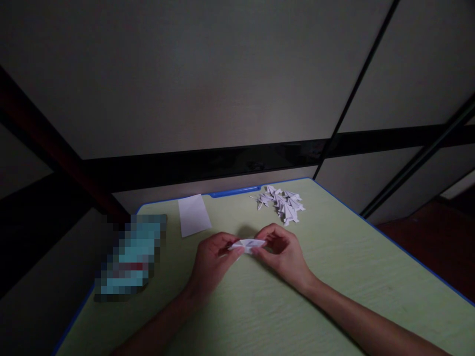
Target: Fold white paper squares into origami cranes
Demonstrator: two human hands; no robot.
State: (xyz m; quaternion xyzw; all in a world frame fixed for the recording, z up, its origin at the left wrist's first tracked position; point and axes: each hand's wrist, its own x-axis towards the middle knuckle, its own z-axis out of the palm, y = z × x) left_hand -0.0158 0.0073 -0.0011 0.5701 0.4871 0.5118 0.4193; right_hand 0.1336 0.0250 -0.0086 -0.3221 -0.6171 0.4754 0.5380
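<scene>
A small, partly folded piece of white paper (pixel 248 244) is held just above the pale green table (pixel 334 296), between both my hands. My left hand (pixel 213 259) pinches its left end with curled fingers. My right hand (pixel 280 249) pinches its right end, fingers bent around it. A flat white paper sheet (pixel 193 214) lies on the table beyond my left hand. Farther back on the right sits a pile of several folded white paper figures (pixel 282 201).
A blurred blue-and-red object (pixel 129 254) rests at the table's left edge. The table has a blue rim (pixel 233 191) and stands against a grey wall with dark bars. Dark floor shows to the right.
</scene>
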